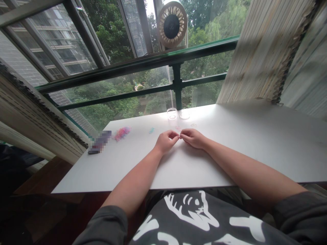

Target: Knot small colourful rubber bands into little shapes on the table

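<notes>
My left hand (166,141) and my right hand (193,137) meet above the middle of the white table (122,170), their fingertips pinched and almost touching. Whatever lies between the fingertips is too small to make out. Just behind my hands are a few small pink pieces (178,128) and a pale piece (193,125). Farther left sits a small teal cluster (151,130). A loose pile of pink, red and purple bits (122,133) is at the table's left part.
A clear round container (172,114) stands at the table's back edge, beside a clear round lid or dish (185,115). At the left edge lies a dark pixelated object (100,142). Behind the table are a green railing (176,85), a round fan (172,25) and curtains.
</notes>
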{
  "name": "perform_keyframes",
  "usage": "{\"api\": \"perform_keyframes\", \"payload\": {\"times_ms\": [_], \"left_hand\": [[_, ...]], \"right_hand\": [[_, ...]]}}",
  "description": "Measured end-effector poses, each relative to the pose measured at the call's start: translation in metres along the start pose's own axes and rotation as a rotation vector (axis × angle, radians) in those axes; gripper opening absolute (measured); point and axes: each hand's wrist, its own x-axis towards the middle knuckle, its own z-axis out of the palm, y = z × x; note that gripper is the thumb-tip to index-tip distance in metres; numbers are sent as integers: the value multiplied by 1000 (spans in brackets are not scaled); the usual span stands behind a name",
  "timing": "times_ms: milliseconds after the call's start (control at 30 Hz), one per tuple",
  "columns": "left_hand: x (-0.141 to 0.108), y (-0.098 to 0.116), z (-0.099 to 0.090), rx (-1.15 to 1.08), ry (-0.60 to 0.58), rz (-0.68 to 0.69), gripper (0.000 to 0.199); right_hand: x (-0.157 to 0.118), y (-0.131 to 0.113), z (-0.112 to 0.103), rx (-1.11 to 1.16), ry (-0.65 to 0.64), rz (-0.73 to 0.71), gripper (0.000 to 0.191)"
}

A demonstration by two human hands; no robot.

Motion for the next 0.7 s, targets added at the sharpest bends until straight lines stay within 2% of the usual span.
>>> {"api": "perform_keyframes", "payload": {"times_ms": [700], "left_hand": [[2,-2,0,14,-26,-23,20]], "right_hand": [[0,1,0,-8,1,-18,20]]}}
